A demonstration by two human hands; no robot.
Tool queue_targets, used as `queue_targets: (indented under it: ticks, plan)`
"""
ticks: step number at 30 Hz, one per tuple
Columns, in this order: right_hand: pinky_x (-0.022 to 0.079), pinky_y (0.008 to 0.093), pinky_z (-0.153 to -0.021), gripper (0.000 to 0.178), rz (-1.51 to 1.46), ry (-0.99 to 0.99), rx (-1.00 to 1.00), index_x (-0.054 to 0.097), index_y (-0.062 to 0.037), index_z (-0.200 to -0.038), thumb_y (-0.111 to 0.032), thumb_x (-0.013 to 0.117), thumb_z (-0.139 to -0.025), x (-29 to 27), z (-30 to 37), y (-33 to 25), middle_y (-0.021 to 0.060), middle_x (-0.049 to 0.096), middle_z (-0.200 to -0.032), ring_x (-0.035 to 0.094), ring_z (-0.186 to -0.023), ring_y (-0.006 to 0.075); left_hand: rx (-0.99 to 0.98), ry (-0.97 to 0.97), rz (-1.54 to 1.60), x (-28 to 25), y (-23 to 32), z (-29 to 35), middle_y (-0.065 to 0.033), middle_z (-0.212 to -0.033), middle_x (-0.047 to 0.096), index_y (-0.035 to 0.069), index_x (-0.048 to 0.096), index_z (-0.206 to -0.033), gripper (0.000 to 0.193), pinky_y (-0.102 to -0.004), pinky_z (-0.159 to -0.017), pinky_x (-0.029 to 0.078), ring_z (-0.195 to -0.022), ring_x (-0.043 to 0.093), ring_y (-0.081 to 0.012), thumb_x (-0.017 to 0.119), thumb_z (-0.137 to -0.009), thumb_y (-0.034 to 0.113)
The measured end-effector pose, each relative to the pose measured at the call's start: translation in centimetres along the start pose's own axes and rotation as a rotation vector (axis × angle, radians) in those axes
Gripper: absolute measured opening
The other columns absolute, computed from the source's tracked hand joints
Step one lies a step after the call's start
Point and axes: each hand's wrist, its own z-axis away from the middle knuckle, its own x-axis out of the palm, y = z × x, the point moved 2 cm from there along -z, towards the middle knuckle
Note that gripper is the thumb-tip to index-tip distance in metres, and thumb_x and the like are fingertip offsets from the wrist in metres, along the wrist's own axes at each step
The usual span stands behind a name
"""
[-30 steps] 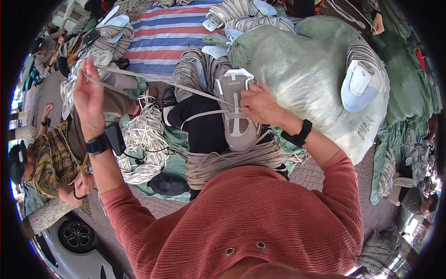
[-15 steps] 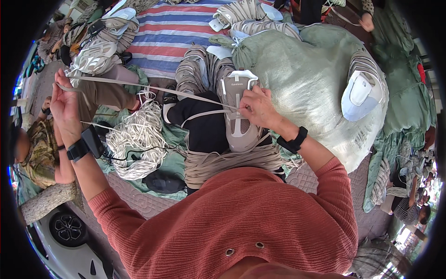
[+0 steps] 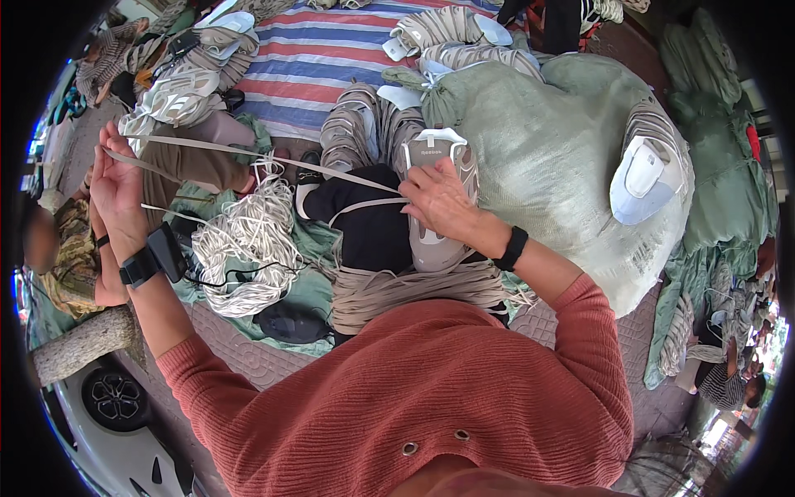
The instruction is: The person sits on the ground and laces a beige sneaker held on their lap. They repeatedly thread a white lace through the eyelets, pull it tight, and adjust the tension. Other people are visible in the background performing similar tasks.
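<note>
A grey-beige shoe upper with a white-edged tongue lies over my black-clad lap. My right hand rests on its lacing area, fingers closed on a flat beige shoelace and hiding the eyelets there. From the upper, strands of this lace stretch far left to my raised left hand. They run around and between the left fingers, which hold them tight. Across my lap lies a thick bundle of beige laces.
White cord lies heaped left of my lap. Stacked shoe uppers lie beyond my knees, by a striped sheet. A large pale sack bulges at right, with more uppers on it. Another person sits at left.
My right hand has moved slightly left on the upper, more over its middle. The left hand stays raised with the lace stretched. The whole view has shifted slightly.
</note>
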Motion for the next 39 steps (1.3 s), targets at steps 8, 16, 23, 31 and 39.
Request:
queue_targets:
  ticks: [8, 16, 23, 31, 39]
  plan:
    - [0.038, 0.0319, -0.078, 0.024, -0.845, -0.458, 0.352, 0.071, -0.0065, -0.085, -0.029, 0.077, -0.077, -3.3, -4.2, 0.6, 0.003, 0.062, -0.079, 0.057, -0.079, 0.0131, 0.018, 0.044, -0.011, -0.6, 1.3, -0.1, -0.0276, -0.131, 0.051, -0.01, 0.049, -0.126, 0.031, -0.0377, -0.094, 0.054, -0.113, 0.058, -0.0329, 0.047, -0.099, 0.004]
    - [0.033, 0.0225, -0.054, 0.024, -1.178, -0.211, 0.451, 0.07, 0.0003, -0.091, -0.022, 0.075, -0.084, -22.1, -12.6, 4.6, -0.0053, 0.051, -0.064, 0.043, -0.06, 0.0046, 0.038, 0.103, -0.446, 4.4, -1.6, -4.7, -0.0188, -0.119, 0.062, -0.009, 0.055, -0.119, 0.027, -0.033, -0.095, 0.054, -0.11, 0.061, -0.0266, 0.051, -0.096, 0.005]
    - [0.017, 0.0196, -0.041, 0.023, -1.239, -0.056, 0.425, 0.067, 0.0008, -0.097, -0.021, 0.071, -0.088, -36.5, -16.3, 7.4, -0.0067, 0.05, -0.06, 0.026, -0.043, 0.0002, -0.225, 0.047, -1.21, 14.2, -13.8, -7.7, -0.0072, -0.098, 0.064, 0.003, 0.064, -0.111, 0.027, -0.0327, -0.075, 0.055, -0.083, 0.062, -0.0166, 0.06, -0.091, 0.021]
    - [0.022, 0.0176, -0.041, 0.021, -1.222, 0.369, 0.263, 0.064, 0.0023, -0.104, -0.015, 0.066, -0.091, -46.8, -17.8, 8.2, -0.0023, 0.056, -0.07, 0.029, -0.046, 0.001, -0.335, -0.584, -0.947, 29.6, -29.6, -7.1, -0.0104, -0.105, 0.066, -0.002, 0.059, -0.119, 0.052, -0.0352, -0.088, 0.05, -0.094, 0.063, -0.0191, 0.04, -0.102, 0.044]
    - [0.027, 0.0214, -0.038, 0.02, -1.029, 0.29, 0.318, 0.064, -0.0002, -0.097, -0.019, 0.059, -0.095, -45.0, -15.9, 8.6, -0.0008, 0.058, -0.066, 0.037, -0.042, 0.0039, -0.257, -0.603, -0.768, 32.8, -33.7, -5.9, -0.0108, -0.118, 0.061, 0.0, 0.054, -0.128, 0.061, -0.0366, -0.098, 0.042, -0.111, 0.054, -0.0195, 0.034, -0.102, 0.052]
